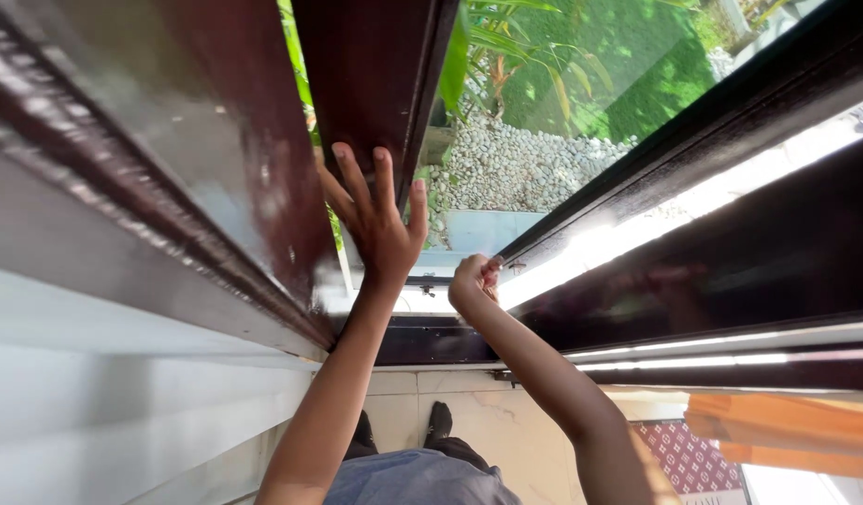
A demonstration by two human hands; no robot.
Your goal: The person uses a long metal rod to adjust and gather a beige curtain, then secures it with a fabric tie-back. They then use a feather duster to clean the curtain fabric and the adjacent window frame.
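Head view, looking steeply down along a window opening.

Left hand (pixel 375 220): flat, fingers spread wide, palm pressed against the lower end of a dark brown wooden window sash (pixel 375 75). Thumb out toward the right edge of the sash, beside the glass pane (pixel 590 84). Forearm runs straight up from the bottom of the frame.

Right hand (pixel 474 281): curled into a loose fist, fingertips pinched together on something small at the bottom corner of the glazed sash, where the dark frame (pixel 731 243) meets the sill (pixel 431 341). What it pinches is too small to tell; it may be a latch or catch. The hand sits just beside and below the left hand, the two close but not touching.

Window position: the wooden sash stands in the upper middle of the view, between a wide glossy brown frame post (pixel 198 159) on the left and the glass on the right.

Through the glass: white gravel (pixel 516 168), green leaves, lawn.

Below: pale tiled floor (pixel 478 421), the person's dark socked feet (pixel 438 421), a grey-blue shirt front (pixel 422 477). A patterned red mat (pixel 684 454) and orange cloth (pixel 787 430) lie at lower right. Grey wall (pixel 104 411) at lower left.
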